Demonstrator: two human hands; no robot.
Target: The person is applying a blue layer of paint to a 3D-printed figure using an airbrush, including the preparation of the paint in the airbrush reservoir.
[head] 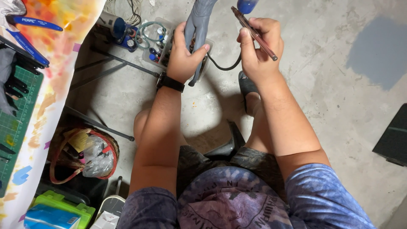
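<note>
The left hand [183, 55] is closed around a grey model part [198, 25], long and shaped like a limb, held upright above the concrete floor [322, 76]; a black watch [170, 83] sits on that wrist. The right hand [257, 46] grips a thin brown airbrush [254, 33] between its fingers, just beside the grey part; a black hose [222, 67] hangs under it. A clear box of small bottles [157, 42] stands on the floor behind the hands; a woven basket [85, 154] is at the left.

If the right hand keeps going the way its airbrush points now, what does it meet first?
Most likely the grey part gripped by the left hand. The right hand aims the airbrush up-left, nozzle near the frame's top edge; depth is unclear.
</note>
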